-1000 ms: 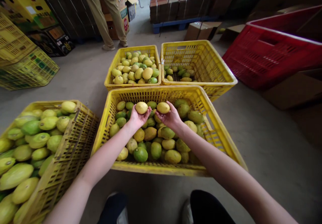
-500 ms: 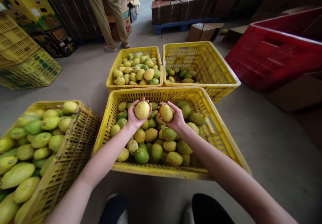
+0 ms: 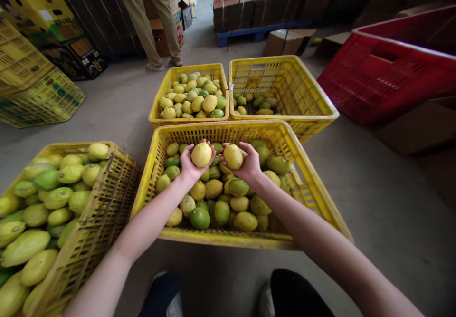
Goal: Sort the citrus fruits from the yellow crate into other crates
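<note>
My left hand (image 3: 188,167) grips a round yellow lemon (image 3: 201,155), palm up, over the far half of the nearest yellow crate (image 3: 249,238). Right beside it my right hand (image 3: 249,165) holds a second yellow lemon (image 3: 232,156). The two fruits are almost side by side, a small gap apart. The crate under them is about half full of yellow and green lemons (image 3: 221,203).
Two more yellow crates stand beyond: the left one (image 3: 167,89) heaped with lemons, the right one (image 3: 302,98) nearly bare. A tilted yellow crate (image 3: 103,203) of larger green-yellow fruit is at my left. A red crate (image 3: 384,79) lies at right. A person's legs (image 3: 149,17) stand at the back.
Both hands have turned the lemons upward from the fingertips into a fuller grip and stayed over the crate; the view shifted slightly.
</note>
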A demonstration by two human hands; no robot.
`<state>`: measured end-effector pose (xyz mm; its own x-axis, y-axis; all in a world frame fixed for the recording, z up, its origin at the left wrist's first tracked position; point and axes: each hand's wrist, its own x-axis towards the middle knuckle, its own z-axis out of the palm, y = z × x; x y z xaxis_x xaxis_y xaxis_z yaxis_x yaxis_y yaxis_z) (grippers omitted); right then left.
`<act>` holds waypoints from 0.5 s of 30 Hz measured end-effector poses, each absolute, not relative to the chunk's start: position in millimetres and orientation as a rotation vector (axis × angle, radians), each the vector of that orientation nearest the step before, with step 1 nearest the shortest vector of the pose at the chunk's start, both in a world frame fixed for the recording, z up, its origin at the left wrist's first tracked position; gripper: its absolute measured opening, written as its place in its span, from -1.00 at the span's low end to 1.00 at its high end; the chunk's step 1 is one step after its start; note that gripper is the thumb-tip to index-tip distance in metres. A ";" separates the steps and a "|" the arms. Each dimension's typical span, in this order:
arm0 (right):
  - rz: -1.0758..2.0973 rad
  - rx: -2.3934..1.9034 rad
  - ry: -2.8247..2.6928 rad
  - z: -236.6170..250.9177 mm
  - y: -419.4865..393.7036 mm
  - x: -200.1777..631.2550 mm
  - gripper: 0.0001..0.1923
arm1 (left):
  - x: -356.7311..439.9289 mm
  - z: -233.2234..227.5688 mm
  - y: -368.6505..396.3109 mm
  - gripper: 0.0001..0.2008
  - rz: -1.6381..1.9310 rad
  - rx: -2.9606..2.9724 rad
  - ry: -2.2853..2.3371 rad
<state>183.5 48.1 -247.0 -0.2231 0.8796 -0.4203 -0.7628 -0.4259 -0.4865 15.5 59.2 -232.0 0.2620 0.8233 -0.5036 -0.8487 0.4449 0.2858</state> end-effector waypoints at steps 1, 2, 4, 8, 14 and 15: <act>1.853 -0.802 -0.197 -247.8 48.2 183.5 -0.67 | 15.2 -234.0 60.2 -0.72 1.146 -0.053 0.654; 1.848 -0.812 -0.188 -248.6 48.3 183.4 -0.66 | 15.0 -235.9 61.1 -0.71 1.159 -0.063 0.661; 1.834 -0.824 -0.190 -250.2 48.8 183.4 -0.67 | 15.0 -238.7 62.8 -0.69 1.184 -0.089 0.682; 1.834 -0.945 -0.215 -254.2 51.2 181.8 -0.76 | 15.9 -240.3 63.9 -0.66 1.217 -0.136 0.706; 1.875 -1.347 -0.161 -256.6 46.8 173.1 -0.86 | 13.2 -239.7 68.1 -0.69 1.207 -0.150 0.763; 1.857 -1.393 -0.190 -255.0 45.4 171.2 -0.86 | 12.3 -239.9 69.6 -0.71 1.203 -0.156 0.779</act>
